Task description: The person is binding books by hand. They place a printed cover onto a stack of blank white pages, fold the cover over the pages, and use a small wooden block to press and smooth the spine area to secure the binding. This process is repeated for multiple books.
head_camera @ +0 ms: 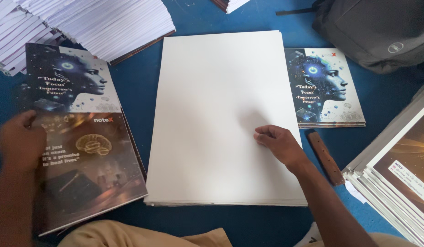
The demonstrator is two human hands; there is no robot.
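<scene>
Blue floor [143, 82], right hand [280, 144] on white sheets [216, 91]

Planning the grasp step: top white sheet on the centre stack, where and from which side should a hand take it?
Judging by the pose, the right edge of the top white sheet, near the right hand. The sheet lies flat and flush on the stack, so only an edge can be lifted; the printed cover crowds the left side.

Flat white sheet stack [221, 114], glossy cover [88, 169] beside.
</scene>
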